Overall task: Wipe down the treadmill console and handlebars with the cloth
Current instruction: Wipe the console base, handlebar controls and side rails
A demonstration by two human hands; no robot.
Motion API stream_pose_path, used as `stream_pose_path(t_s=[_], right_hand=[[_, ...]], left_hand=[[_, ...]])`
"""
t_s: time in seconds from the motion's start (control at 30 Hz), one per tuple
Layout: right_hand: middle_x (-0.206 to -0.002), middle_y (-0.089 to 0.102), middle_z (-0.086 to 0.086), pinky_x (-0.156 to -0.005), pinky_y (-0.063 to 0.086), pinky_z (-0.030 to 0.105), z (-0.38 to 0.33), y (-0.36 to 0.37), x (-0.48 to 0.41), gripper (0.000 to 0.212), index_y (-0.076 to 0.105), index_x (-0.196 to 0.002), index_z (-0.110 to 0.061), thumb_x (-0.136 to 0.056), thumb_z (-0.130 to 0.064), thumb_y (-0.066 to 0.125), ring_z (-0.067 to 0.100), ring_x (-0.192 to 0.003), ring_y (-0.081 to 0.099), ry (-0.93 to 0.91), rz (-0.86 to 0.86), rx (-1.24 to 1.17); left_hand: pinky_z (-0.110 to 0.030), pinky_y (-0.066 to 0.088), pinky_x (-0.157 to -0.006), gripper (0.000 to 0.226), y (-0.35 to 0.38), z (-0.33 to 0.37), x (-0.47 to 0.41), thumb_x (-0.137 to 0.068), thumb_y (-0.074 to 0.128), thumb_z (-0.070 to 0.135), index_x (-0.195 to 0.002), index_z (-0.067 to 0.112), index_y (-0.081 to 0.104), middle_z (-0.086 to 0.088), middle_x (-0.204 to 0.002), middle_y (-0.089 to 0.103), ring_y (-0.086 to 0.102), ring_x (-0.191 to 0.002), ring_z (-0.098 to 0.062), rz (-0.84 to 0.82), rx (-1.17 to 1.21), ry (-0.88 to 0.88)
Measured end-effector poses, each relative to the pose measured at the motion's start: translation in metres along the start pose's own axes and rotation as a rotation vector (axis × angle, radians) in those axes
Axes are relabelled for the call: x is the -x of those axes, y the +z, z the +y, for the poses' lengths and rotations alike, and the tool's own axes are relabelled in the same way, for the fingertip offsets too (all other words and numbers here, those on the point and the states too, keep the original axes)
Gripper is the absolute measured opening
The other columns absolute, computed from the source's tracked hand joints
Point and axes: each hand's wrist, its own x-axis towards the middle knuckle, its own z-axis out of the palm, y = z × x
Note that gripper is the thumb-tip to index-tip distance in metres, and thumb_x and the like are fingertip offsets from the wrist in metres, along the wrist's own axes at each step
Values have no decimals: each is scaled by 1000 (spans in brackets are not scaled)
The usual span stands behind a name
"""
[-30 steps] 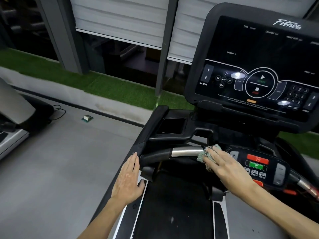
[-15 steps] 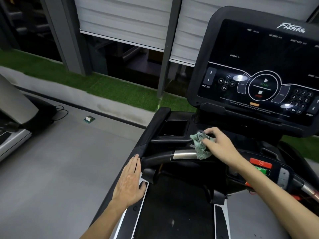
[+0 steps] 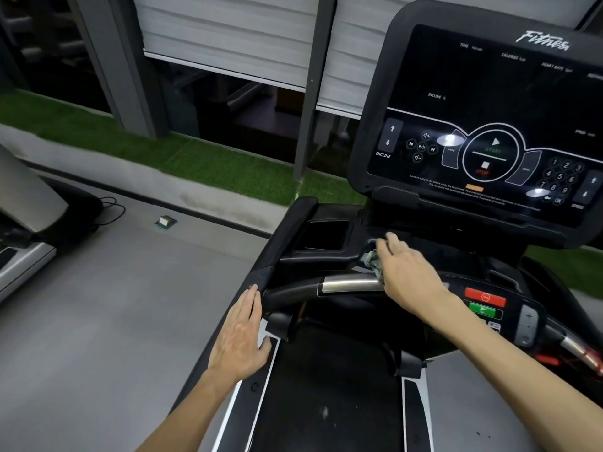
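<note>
Trouble: right hand (image 3: 408,275), fingers too blurry to call, might drop cloth (image 3: 372,261) or brush red button (image 3: 485,296); left hand (image 3: 239,340) flat, open.

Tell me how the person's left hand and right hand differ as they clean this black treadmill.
The left hand lies flat, fingers straight, on the black side rail; the right hand curls over a crumpled greenish cloth. The left hand looks sharp, the right hand blurred, so probably moving. The left hand sits nearer the person; the right hand reaches the ledge under the console screen. Both are bare, palm down.
</note>
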Motion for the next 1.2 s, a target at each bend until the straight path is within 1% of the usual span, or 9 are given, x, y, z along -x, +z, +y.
stream_pose_path(t_s=[0.1,0.2,0.27,0.4,0.6,0.83,0.93,1.07,1.2], right_hand=[[-115,51,6,-70,40,29,6,-2,5,48,47,-130,-15,-84,0,45,29,-97,56,-80,-47,-109],[-106,53,5,-68,38,28,14,-6,7,33,48,-128,-17,-95,-16,41,29,-89,59,-71,-118,-159],[-103,51,3,-70,44,30,19,-6,7,28,49,-123,-16,-98,-26,40,26,-85,59,-139,-170,-155],[-112,50,6,-73,45,33,11,4,7,27,50,-121,-14,-93,-17,51,29,-91,59,-258,-84,-152],[-113,52,16,-87,50,40,-96,51,-16,62,54,-121,-2,-62,9,66,33,-95,53,-501,50,-196],[-118,51,10,-95,43,37,-152,68,-24,54,52,-123,-5,-72,-10,68,26,-105,47,-622,117,69],[-118,57,13,-95,49,38,-126,54,-4,52,60,-120,-4,-68,0,69,29,-107,55,-575,228,-155],[-120,57,18,-89,52,42,-61,40,36,52,63,-115,0,-71,5,35,36,-112,56,-311,393,-294],[-127,49,20,-83,56,43,-13,28,63,77,56,-124,1,-52,27,56,38,-119,49,33,323,-239]], left_hand=[[-29,8,-116,93,-1,1,0,-79,67,31,-152,5,16,-9,-160,16,17,-147,-23,0,-6,0],[-27,1,-115,92,-1,3,0,-83,63,32,-153,6,10,-8,-161,10,12,-148,-21,7,-18,7],[-26,0,-115,91,0,3,0,-84,62,33,-153,6,10,-8,-161,9,11,-148,-21,9,-25,8],[-30,9,-115,92,0,4,1,-78,68,32,-151,4,19,-11,-159,20,22,-146,-25,10,-46,3],[-31,9,-116,91,0,2,1,-78,66,31,-151,2,19,-13,-159,18,20,-146,-25,9,-47,23],[-35,16,-117,90,1,-1,1,-77,66,31,-150,0,22,-17,-157,23,23,-145,-27,22,-55,42],[-33,11,-117,91,0,-1,1,-80,65,32,-151,2,17,-14,-159,18,19,-146,-26,9,-53,45],[-31,9,-116,93,-1,1,1,-79,68,31,-151,3,17,-11,-159,19,21,-146,-25,7,-36,14],[-30,8,-116,93,1,2,1,-80,68,34,-152,4,17,-11,-159,18,19,-146,-25,6,-46,8]])
